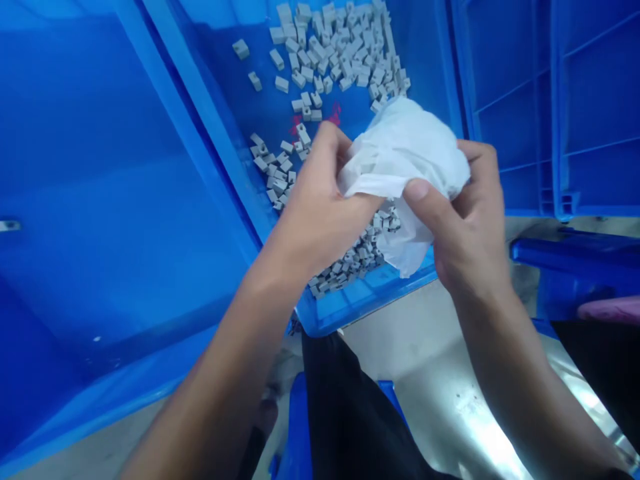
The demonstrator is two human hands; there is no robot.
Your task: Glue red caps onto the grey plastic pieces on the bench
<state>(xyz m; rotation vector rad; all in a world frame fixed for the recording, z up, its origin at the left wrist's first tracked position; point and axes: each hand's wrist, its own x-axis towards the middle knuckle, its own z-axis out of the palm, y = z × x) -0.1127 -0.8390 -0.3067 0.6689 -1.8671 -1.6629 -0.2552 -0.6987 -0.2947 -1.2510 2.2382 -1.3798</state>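
A thin white plastic bag [410, 143], crumpled and bunched, is held between my two hands above a blue bin. My left hand [333, 190] grips its left side, with the fingers partly hidden inside or behind the folds. On the right, my right hand [467, 213] pinches the edge with the thumb in front and the fingers wrapped behind. A loose flap of the bag hangs down between the hands. Below lie many small grey blocks with holes [340, 53], heaped at the far end of the bin and also at its near end. What the bag contains cannot be made out.
The blue bin [320, 323] holding the blocks has raised walls and red marks on its floor. A larger blue bin [115, 200] adjoins it on the left, and ribbed blue bins [520, 100] stand at right. Below are grey floor [415, 333] and my dark-clothed leg [345, 407].
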